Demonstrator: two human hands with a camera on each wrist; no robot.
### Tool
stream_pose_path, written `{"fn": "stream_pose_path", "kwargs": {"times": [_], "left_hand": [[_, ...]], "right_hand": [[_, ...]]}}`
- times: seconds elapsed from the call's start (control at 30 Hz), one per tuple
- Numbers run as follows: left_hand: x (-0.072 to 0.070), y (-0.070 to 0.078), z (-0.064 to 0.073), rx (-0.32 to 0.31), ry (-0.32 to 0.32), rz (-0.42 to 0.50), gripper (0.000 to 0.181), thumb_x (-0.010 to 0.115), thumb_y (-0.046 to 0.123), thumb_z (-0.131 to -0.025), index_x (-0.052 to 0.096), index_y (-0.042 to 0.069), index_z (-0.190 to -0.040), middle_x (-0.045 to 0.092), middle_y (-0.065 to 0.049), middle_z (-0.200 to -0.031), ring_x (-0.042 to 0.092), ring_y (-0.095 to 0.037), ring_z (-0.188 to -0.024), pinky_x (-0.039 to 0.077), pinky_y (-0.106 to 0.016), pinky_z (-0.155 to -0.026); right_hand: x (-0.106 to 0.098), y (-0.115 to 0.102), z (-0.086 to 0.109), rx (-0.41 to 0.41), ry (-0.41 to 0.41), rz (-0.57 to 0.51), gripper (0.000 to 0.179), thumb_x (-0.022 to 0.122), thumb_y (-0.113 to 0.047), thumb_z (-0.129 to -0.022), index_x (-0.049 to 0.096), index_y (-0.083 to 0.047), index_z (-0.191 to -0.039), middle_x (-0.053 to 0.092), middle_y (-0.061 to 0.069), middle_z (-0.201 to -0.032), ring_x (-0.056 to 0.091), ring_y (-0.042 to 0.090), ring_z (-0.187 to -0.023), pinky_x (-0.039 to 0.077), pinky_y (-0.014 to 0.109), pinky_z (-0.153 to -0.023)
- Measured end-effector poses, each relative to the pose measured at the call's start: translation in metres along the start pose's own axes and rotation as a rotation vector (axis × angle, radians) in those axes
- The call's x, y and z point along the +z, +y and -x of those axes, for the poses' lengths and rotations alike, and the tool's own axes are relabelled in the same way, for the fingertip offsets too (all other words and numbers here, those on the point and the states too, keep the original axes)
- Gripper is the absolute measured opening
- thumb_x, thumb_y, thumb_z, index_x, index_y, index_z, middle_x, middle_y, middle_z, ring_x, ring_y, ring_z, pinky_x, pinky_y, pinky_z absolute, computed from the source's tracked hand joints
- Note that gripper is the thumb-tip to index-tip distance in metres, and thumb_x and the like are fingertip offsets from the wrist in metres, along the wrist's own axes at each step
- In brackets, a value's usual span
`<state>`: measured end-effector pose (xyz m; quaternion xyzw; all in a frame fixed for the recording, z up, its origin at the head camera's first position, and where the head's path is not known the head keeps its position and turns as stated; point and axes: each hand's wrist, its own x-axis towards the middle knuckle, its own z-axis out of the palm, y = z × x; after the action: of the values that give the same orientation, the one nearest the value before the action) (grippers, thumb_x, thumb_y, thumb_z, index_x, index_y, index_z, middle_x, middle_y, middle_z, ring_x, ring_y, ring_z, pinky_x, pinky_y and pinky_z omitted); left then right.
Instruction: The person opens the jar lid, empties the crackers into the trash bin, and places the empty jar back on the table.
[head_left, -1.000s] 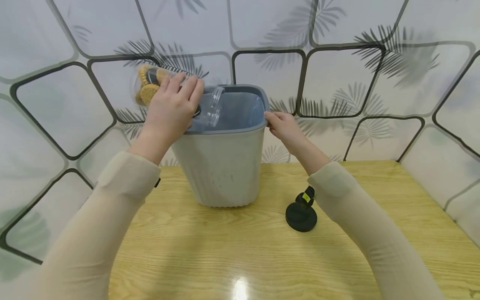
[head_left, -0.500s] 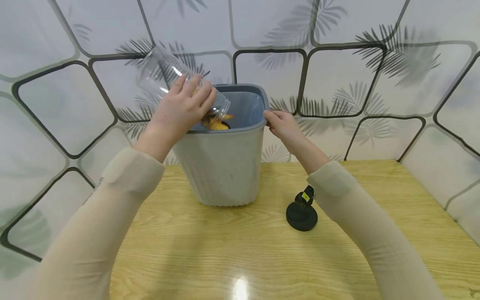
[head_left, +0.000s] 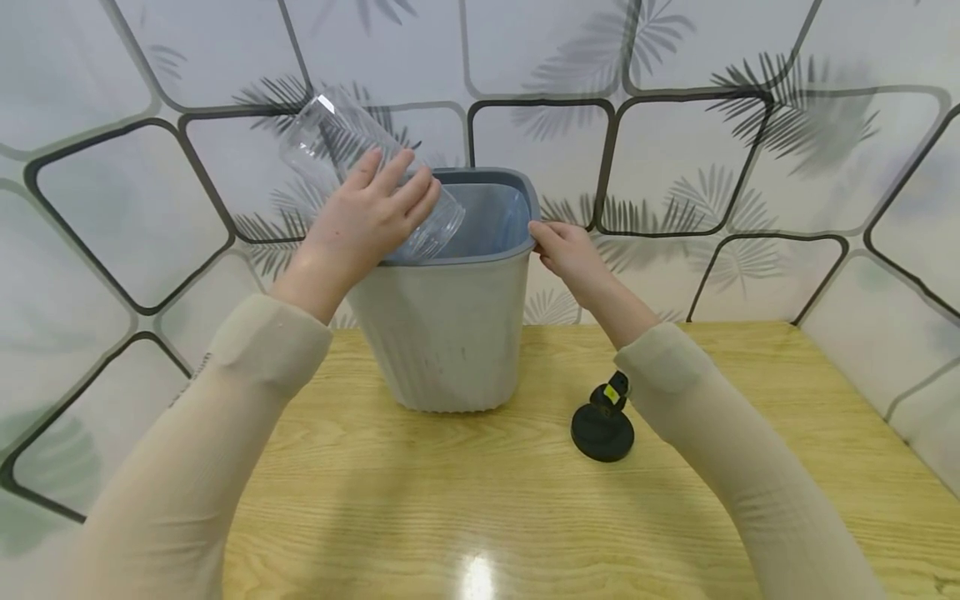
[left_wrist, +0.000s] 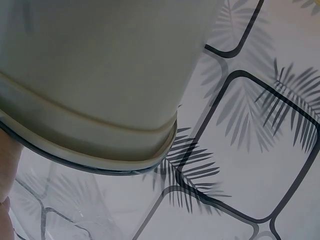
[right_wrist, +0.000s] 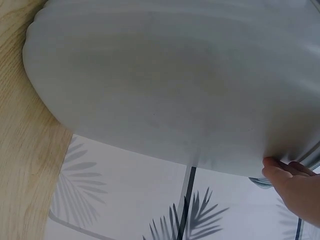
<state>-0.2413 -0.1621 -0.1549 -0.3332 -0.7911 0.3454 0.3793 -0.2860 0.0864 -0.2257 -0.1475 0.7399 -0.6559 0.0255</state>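
My left hand (head_left: 375,208) grips a clear plastic jar (head_left: 326,137), tilted with its mouth down over the left part of a trash bin (head_left: 442,333). No contents show inside the jar. The bin is pale grey with a blue-grey rim and stands upright on the table. At the bin's right side, my right hand (head_left: 566,254) pinches the rim between thumb and fingers. The bin's outer wall (left_wrist: 100,65) fills much of the left wrist view. In the right wrist view, the right hand's fingers (right_wrist: 280,170) lie against the bin near its rim. The bin's bottom inside is hidden.
A small black stand with a round base (head_left: 602,433) is on the wooden table (head_left: 450,492), right of the bin and beside the right sleeve. Behind the bin rises a wall (head_left: 540,50) with a leaf and line pattern.
The jar, holding round yellow-brown biscuits a second ago, has been tipped mouth-down by my left hand, and its contents fell into the bin. The right hand has stayed at the rim.
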Motion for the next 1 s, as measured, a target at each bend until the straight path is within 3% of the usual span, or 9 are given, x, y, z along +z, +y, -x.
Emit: {"fn": "stream_pose_path", "kwargs": {"times": [0.4, 0.67, 1.0], "left_hand": [[-0.0021, -0.0004, -0.0003, -0.017, -0.050, 0.039, 0.052, 0.048, -0.014, -0.082, 0.038, 0.001, -0.131, 0.037, -0.014, -0.131, 0.029, -0.034, -0.123, 0.020, -0.046, -0.101], [0.0015, 0.0002, 0.0026, -0.078, 0.028, 0.097, 0.043, 0.041, -0.011, -0.085, 0.040, -0.002, -0.127, 0.041, -0.016, -0.125, 0.032, -0.035, -0.120, 0.028, -0.048, -0.097], [0.0016, 0.0007, 0.0040, -0.167, 0.073, 0.119, 0.037, 0.039, -0.006, -0.087, 0.044, -0.002, -0.124, 0.045, -0.017, -0.122, 0.037, -0.035, -0.115, 0.031, -0.048, -0.093]], "right_hand": [[0.0006, -0.0010, 0.0011, -0.003, 0.009, -0.001, 0.047, 0.039, -0.025, -0.095, 0.038, 0.007, -0.129, 0.038, 0.021, -0.130, 0.036, 0.026, -0.121, 0.029, 0.032, -0.099], [-0.0001, 0.0011, 0.0015, -0.002, 0.010, -0.007, 0.047, 0.039, -0.025, -0.095, 0.038, 0.008, -0.129, 0.038, 0.021, -0.130, 0.037, 0.026, -0.120, 0.028, 0.033, -0.099], [0.0006, -0.0002, 0.0021, 0.001, 0.018, -0.012, 0.047, 0.040, -0.025, -0.095, 0.039, 0.007, -0.129, 0.040, 0.021, -0.128, 0.038, 0.025, -0.119, 0.029, 0.032, -0.099]]}}
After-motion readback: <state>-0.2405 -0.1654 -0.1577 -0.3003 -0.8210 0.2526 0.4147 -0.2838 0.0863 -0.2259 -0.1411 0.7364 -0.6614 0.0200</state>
